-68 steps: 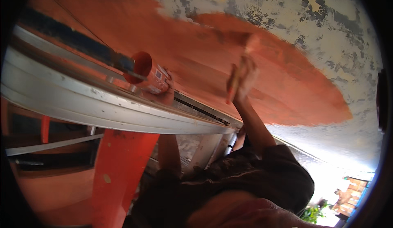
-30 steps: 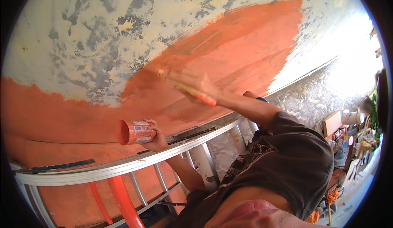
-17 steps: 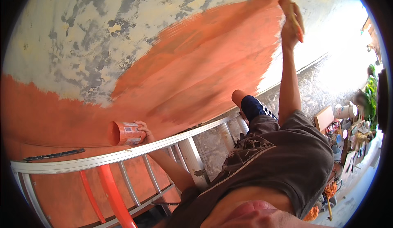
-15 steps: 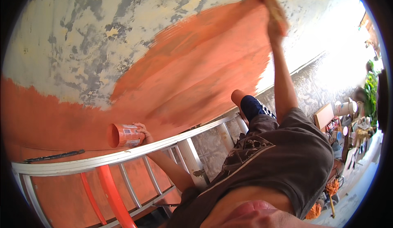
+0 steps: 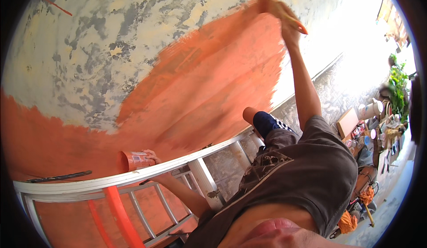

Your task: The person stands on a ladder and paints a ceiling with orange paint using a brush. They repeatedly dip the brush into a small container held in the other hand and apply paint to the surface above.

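My right hand (image 5: 287, 20) is raised against the wall (image 5: 147, 39), fingers closed round a paintbrush (image 5: 303, 28). The orange handle end pokes out below the fist, while the bristles are hidden or blurred at the upper edge of a wet-looking orange patch (image 5: 213, 74). Beyond that patch the wall is patchy grey and cream. Lower left, my left hand (image 5: 151, 157) grips an orange-smeared paint can (image 5: 134, 161) from its closed end. The can lies tilted in the picture with its mouth to the left, just above the ladder's rail (image 5: 147, 170).
An aluminium ladder (image 5: 202, 177) with orange-red parts stands between my body and the wall. A dark stick (image 5: 60, 177) lies along its rail. To the right, the floor holds a white bucket (image 5: 371, 109), a board (image 5: 347, 122), orange cloths (image 5: 348, 222) and green plants (image 5: 399, 85).
My right hand has swept leftward with the paintbrush along the patch's upper edge. The can in my left hand sits slightly lower in the picture, and the whole view has shifted a little.
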Available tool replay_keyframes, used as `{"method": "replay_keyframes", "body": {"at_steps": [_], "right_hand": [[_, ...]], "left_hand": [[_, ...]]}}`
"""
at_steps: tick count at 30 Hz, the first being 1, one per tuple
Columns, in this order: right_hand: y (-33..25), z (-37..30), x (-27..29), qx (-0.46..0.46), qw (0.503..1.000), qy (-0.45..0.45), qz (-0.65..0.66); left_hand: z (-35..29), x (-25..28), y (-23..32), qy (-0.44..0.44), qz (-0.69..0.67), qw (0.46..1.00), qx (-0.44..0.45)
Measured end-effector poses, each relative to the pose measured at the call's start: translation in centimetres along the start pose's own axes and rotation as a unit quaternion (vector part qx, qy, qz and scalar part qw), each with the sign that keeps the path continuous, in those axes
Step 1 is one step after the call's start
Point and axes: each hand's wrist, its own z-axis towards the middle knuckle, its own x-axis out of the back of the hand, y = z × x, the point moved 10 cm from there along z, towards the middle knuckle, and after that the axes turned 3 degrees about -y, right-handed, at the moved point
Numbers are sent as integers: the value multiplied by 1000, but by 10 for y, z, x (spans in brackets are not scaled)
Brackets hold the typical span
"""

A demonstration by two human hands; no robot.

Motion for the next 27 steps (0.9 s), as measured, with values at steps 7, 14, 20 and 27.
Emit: {"method": "replay_keyframes", "body": {"at_steps": [7, 14, 20, 27], "right_hand": [[-77, -12, -6, 253, 943, 79, -204], [-188, -171, -127, 165, 928, -296, 157], [131, -88, -43, -17, 998, -50, -41], [-21, -27, 32, 190, 968, 84, -140]], "left_hand": [[-4, 3, 1, 1, 0, 1000, -9], [-11, 5, 3, 16, 22, 1000, -12], [-1, 8, -9, 21, 34, 999, 5], [-14, 16, 9, 27, 34, 998, -36]]}}
